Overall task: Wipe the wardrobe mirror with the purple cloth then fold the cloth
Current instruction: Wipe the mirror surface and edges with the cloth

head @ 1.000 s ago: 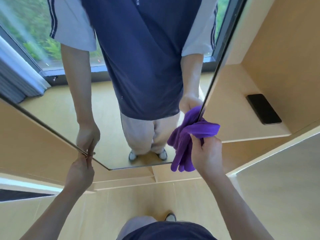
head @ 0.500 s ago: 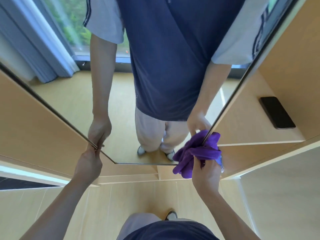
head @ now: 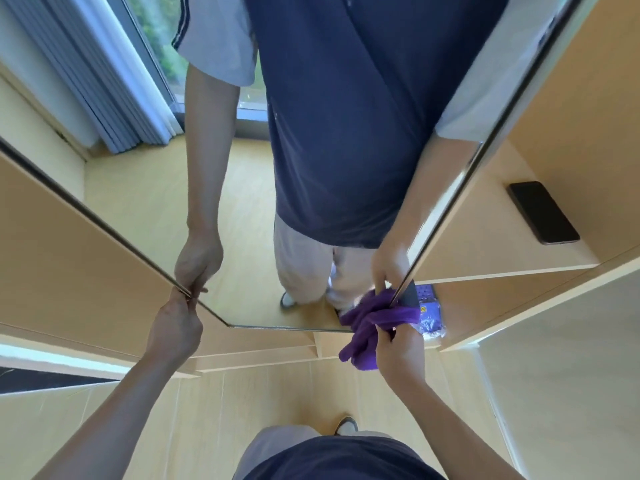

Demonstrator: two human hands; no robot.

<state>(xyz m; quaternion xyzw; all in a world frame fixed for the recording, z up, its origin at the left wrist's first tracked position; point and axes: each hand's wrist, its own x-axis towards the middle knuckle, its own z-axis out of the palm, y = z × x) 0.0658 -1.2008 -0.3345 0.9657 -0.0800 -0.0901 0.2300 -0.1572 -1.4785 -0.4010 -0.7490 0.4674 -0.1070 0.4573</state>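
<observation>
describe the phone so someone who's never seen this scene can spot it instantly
Start at the wardrobe mirror, then go right past its metal edge to the open wooden shelf beside it. The phone lies flat there, near the shelf's back wall. It is a thin black slab, the only dark thing on the pale wood, well above the purple cloth that the right hand grips.

Wore navy top [head: 339, 459], pale short sleeves striped navy, light grey trousers [head: 273, 445], grey-white shoes [head: 346, 425]; bare forearms.
</observation>
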